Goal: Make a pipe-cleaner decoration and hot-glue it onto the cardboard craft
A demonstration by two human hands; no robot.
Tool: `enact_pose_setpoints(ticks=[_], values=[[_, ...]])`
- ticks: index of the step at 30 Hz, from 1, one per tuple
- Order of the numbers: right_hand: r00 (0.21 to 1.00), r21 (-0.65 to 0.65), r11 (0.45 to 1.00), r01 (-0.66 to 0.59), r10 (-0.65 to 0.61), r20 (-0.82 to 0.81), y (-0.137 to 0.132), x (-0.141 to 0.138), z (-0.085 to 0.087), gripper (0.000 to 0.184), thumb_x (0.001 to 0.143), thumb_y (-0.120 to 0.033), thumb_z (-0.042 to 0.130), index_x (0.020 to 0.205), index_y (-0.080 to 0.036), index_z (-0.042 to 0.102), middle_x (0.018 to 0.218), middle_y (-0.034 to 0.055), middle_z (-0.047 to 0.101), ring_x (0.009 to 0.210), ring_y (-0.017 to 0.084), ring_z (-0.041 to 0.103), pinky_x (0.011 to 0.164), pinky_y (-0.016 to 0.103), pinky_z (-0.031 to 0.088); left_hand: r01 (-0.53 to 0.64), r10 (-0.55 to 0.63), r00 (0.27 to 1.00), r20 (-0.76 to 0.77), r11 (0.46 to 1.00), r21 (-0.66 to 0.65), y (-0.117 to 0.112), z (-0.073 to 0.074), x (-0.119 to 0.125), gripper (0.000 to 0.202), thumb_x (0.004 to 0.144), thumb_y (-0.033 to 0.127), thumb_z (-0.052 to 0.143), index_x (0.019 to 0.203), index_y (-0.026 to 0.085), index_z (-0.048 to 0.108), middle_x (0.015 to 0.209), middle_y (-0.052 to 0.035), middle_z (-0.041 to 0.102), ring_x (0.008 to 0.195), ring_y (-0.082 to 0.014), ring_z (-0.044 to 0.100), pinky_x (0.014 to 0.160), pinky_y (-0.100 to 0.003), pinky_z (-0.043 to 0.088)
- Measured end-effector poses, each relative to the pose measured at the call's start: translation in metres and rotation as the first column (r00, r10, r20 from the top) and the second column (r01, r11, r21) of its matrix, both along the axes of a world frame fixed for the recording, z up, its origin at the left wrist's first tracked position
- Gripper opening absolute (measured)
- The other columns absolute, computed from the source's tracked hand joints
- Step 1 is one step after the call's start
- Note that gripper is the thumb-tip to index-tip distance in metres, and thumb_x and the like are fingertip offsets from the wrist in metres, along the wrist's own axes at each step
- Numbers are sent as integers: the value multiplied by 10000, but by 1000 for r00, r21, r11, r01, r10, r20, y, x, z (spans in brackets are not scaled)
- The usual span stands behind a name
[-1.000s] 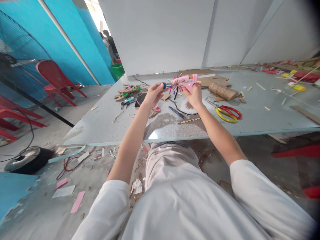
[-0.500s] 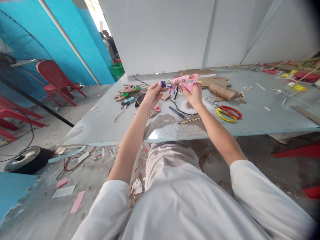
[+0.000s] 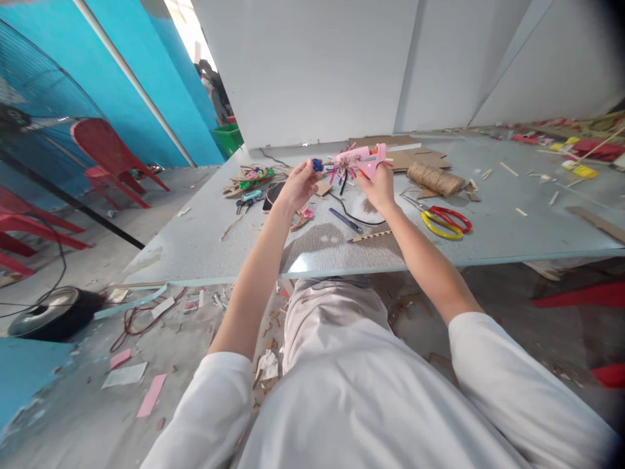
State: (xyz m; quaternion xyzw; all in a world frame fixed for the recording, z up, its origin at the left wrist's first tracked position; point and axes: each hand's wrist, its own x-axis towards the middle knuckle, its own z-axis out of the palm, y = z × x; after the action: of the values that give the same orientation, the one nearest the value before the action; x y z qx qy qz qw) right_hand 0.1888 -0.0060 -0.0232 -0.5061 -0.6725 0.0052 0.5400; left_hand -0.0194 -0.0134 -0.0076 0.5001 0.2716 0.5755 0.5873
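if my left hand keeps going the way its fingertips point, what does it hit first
Probably the colourful fringed craft piece at the pink glue gun nozzle, held by the right hand. The left hand pinches a small blue piece just short of it; depth is unclear.

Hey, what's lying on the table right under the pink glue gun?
Under the pink glue gun in the right hand, a black cord curls across the table beside a blue pen. The hand covers whatever lies directly beneath it.
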Motion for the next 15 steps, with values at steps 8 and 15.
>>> enact_pose_setpoints(ticks=[8,15], values=[[1000,-9,1000,-15,15,1,-2,-1,2,219,726,-373,581,841,-195,523,813,97,657,798,278,638,734,389,487,11,-11,1000,-17,1000,-6,0,-2,1,267,829,449,624,795,187,593,782,-9,647,707,-89,640,486,-140,416],[1000,10,1000,-18,18,-4,0,-1,0,210,716,-351,595,842,-188,552,814,96,666,782,261,630,727,371,487,7,-7,1000,-13,1000,-7,2,-3,1,312,808,490,630,762,187,571,755,-2,638,713,-93,646,485,-148,432]])
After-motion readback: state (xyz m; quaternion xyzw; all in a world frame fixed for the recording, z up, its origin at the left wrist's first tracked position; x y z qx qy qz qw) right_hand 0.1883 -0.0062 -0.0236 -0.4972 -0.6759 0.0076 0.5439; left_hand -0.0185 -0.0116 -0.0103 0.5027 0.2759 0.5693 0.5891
